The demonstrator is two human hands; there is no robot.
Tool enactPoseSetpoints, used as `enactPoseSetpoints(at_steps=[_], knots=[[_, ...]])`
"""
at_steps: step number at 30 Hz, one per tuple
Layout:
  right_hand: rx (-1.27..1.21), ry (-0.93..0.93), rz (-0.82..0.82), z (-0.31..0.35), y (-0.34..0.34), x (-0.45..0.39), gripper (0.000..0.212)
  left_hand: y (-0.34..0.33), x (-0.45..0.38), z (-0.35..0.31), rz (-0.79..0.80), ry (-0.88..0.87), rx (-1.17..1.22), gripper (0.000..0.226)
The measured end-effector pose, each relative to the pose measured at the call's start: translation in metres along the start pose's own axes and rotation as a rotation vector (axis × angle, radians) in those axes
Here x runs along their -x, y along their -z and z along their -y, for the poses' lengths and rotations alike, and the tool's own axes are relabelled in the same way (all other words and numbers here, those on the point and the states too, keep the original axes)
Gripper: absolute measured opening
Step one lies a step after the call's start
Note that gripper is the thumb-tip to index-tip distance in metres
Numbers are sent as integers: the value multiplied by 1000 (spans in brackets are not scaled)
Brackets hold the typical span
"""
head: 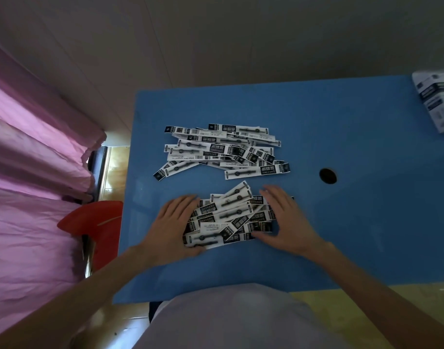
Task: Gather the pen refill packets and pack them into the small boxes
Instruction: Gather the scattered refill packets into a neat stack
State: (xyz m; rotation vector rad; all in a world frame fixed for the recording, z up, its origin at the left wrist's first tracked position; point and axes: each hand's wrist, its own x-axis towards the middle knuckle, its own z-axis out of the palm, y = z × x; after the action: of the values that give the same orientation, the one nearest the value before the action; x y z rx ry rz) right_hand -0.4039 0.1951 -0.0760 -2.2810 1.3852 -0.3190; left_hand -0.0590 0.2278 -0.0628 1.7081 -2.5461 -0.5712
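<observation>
Two heaps of white-and-black pen refill packets lie on the blue table (354, 235). The near heap (228, 217) sits between my hands. My left hand (174, 226) presses flat against its left end with straight fingers. My right hand (285, 217) presses against its right end, thumb at the near edge. The far heap (220, 149) lies loose and spread out, untouched. A stack of flat white-and-black small boxes (436, 96) rests at the far right corner of the table.
A round cable hole (327, 175) is in the table right of the heaps. A red chair (97, 222) stands at the table's left edge, with a pink curtain (32, 172) beyond it.
</observation>
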Motion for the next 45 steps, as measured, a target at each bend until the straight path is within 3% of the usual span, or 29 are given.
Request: enactPoseSetpoints(at_steps=[3,10,13,17,21,25,34,41,45], knots=[[26,5,42,7,-12,4,108,-3,-10,0,-46,-10,80,111],[-34,-100,-51,34,-19,-12,98,1,-30,-10,-115,-17,126,104],[-3,-249,-162,27,-15,-6,99,-1,-11,-1,-204,122,94,112],[-165,-446,-222,18,-18,16,113,-15,27,10,-311,340,160,118],[-129,-382,-178,37,-29,15,120,-27,34,4,-288,368,171,118],[-85,-385,-199,53,-40,-1,113,-23,10,-13,-315,362,248,111],[-321,-373,-238,61,-38,-18,103,-15,-16,-18,-329,230,273,111],[-112,-416,-100,39,-24,-2,130,-24,12,4,-305,423,228,133],[-61,-409,-117,49,-34,-14,128,-23,-6,-13,-294,444,235,128]])
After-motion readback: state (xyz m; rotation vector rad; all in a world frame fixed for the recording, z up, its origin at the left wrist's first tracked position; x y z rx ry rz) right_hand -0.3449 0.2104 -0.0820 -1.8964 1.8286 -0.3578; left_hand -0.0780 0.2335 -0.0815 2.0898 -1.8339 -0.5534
